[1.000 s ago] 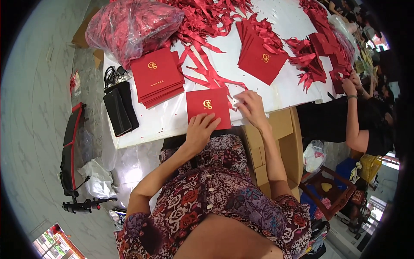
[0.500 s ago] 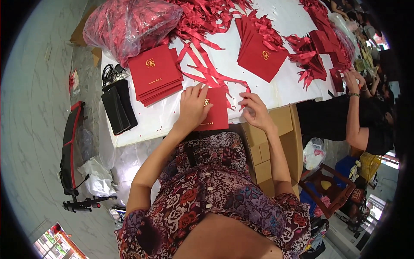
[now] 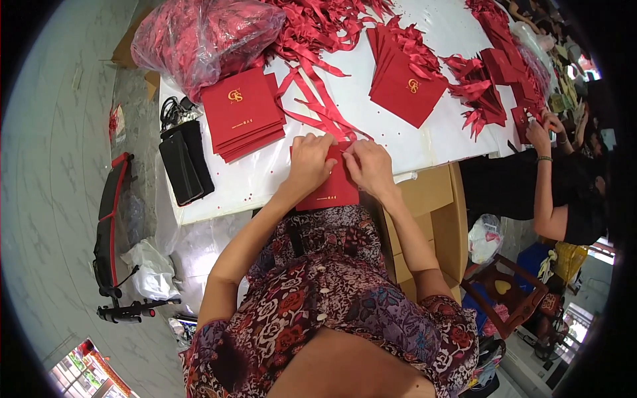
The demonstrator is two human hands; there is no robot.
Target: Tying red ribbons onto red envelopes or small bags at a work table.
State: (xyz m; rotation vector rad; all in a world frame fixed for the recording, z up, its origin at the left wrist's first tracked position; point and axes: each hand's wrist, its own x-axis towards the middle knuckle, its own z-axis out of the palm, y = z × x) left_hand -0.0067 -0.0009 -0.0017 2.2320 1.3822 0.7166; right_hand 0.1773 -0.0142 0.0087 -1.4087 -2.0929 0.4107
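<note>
A flat red card folder [image 3: 335, 189] lies at the near edge of the white table [image 3: 438, 142], partly overhanging it. My left hand [image 3: 310, 161] rests flat on the folder's upper left part. My right hand [image 3: 367, 166] is on its upper right, fingers pinched at the top edge beside the left hand's fingertips. Loose red ribbons [image 3: 318, 109] lie just beyond the hands. A stack of red folders with a gold emblem [image 3: 242, 113] sits to the left. Another stack with ribbons attached [image 3: 406, 83] lies farther right.
A clear plastic bag of red ribbon [image 3: 202, 36] fills the far left corner. A black wallet-like case [image 3: 182, 162] lies at the left edge. Cardboard boxes [image 3: 431, 212] stand under the table at right. Another person in black [image 3: 551, 186] works at the right end.
The red folder has slid nearer the table edge. My left hand moved up from below the folder onto it, and both hands have come together at its top edge.
</note>
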